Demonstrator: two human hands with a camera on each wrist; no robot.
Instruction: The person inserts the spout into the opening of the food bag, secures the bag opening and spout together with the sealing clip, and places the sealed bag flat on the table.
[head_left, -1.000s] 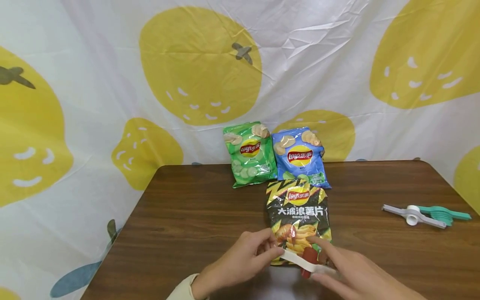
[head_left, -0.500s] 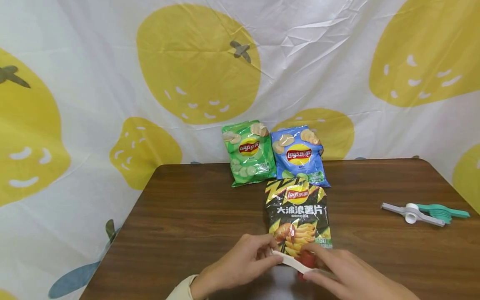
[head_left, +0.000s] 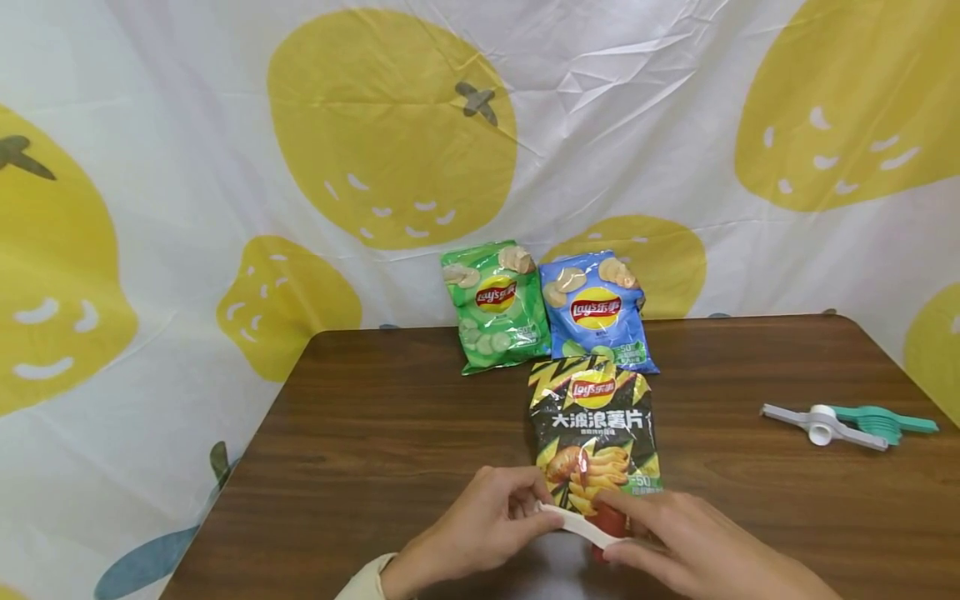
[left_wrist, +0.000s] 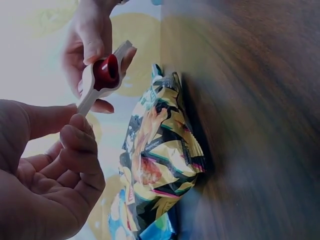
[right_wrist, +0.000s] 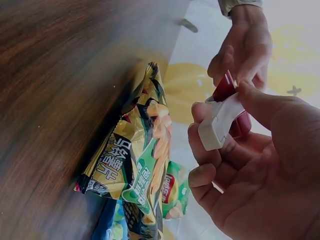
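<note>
One white-and-red clip (head_left: 577, 523), suspended between two hands.
From where I stand: left hand (head_left: 480, 527) pinching one end, right hand (head_left: 701, 542) gripping the other; black chip bag (head_left: 596, 425) just beyond, green (head_left: 498, 308) and blue (head_left: 596, 312) bags behind it.

free tabletop (head_left: 390, 425) past left hand (head_left: 487, 525), black chip bag (head_left: 596, 437) blocking ahead, grey clip (head_left: 810, 419) far right
</note>
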